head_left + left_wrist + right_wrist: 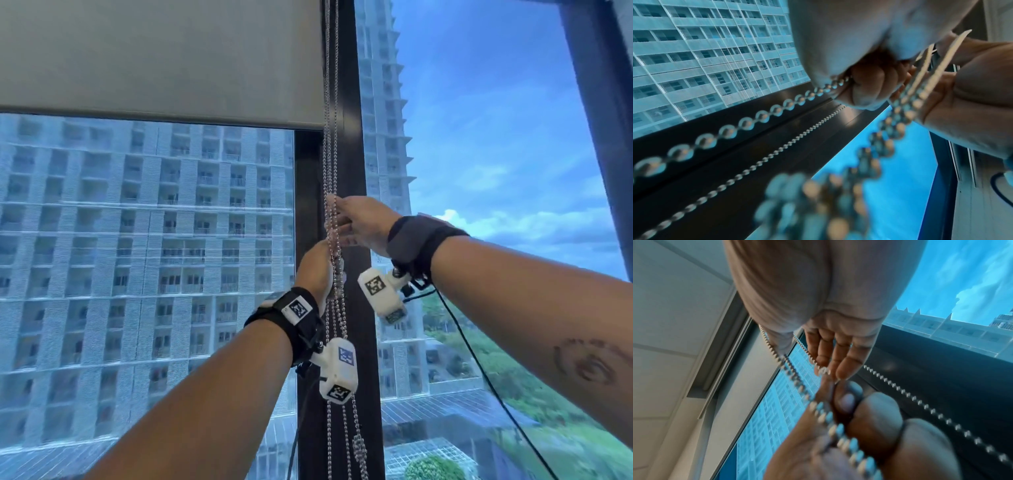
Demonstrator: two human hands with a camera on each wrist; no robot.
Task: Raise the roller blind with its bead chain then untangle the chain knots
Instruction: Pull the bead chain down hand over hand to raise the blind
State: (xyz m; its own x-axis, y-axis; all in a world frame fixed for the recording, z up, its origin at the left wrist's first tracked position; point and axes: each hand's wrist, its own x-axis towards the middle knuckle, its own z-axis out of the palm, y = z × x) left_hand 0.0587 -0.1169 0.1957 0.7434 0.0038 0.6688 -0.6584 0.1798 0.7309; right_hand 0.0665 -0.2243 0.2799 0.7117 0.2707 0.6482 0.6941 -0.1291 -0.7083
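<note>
The grey roller blind [161,61] covers the top of the left pane, its bottom bar a quarter of the way down. Several strands of silver bead chain [329,154] hang along the dark mullion [354,102]. My left hand [317,267] grips the strands in a fist, its fingers [869,84] curled round them. Just above, my right hand [356,222] lies against the same strands with its fingers [830,353] straight and spread. Farther down hangs a knotted clump of chain [359,448]. One loose strand [764,155] runs free along the frame.
Window glass flanks the mullion, with tower blocks and sky beyond. A second dark frame post [599,102] stands at the far right. A black cable [479,363] hangs from my right wrist camera.
</note>
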